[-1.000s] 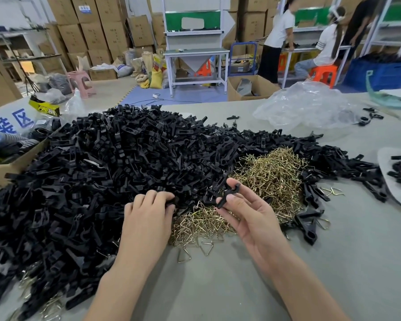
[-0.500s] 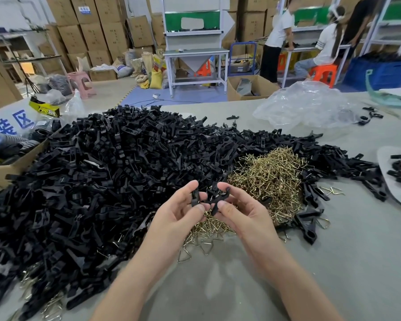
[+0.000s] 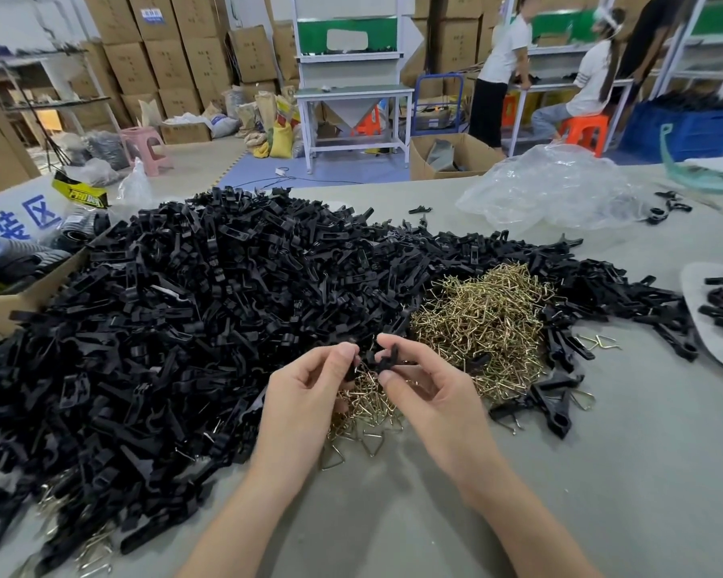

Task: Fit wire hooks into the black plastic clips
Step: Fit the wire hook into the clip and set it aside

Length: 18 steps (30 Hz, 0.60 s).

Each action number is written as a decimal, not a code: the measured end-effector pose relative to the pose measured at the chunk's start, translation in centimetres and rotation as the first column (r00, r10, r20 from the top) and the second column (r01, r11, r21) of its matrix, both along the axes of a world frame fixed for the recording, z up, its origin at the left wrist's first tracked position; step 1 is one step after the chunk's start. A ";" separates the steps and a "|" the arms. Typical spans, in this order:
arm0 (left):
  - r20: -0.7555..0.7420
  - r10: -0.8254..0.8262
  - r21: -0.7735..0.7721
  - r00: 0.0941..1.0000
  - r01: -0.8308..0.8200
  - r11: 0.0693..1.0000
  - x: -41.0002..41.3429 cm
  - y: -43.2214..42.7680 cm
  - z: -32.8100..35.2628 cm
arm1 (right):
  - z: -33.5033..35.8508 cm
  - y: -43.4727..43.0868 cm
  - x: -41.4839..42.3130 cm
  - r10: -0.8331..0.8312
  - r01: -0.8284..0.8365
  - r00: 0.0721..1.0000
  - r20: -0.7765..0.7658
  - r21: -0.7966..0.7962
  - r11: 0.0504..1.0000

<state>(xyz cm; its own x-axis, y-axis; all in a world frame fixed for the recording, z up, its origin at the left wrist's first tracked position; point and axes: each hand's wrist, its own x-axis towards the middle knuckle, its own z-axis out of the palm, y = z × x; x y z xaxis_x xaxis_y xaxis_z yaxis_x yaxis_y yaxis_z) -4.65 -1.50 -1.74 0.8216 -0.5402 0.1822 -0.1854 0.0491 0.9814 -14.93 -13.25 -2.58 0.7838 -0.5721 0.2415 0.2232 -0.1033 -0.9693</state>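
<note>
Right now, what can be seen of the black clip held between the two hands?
The black clip is small, matte dark plastic, with short prongs jutting out. It is held above the near edge of the brass-coloured wire hooks. The right hand pinches it between thumb and forefinger; the left hand pinches its other end. Whether a hook is fitted cannot be told.

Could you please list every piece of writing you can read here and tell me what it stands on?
"装区" in blue, on the white sign at the left edge.
"PRO", then blurred letters, on the yellow and black packet.
Blue label on a cardboard box: too small to read.
</note>
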 end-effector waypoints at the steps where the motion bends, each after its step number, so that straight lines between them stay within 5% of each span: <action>1: 0.005 -0.011 0.006 1.000 0.011 1.000 -0.1 0.0 0.1 | 0.0 -0.1 0.1 0.007 -0.007 1.000 0.000 0.037 0.999; 7: 0.040 -0.062 0.038 0.997 0.061 0.997 -0.5 -0.1 0.2 | -0.4 -0.9 0.3 0.052 -0.049 0.999 -0.010 0.193 0.980; 18: 0.133 -0.037 0.067 0.990 0.028 0.997 -1.2 -0.1 0.3 | -0.6 -1.2 0.3 0.056 -0.057 0.998 0.013 0.212 0.976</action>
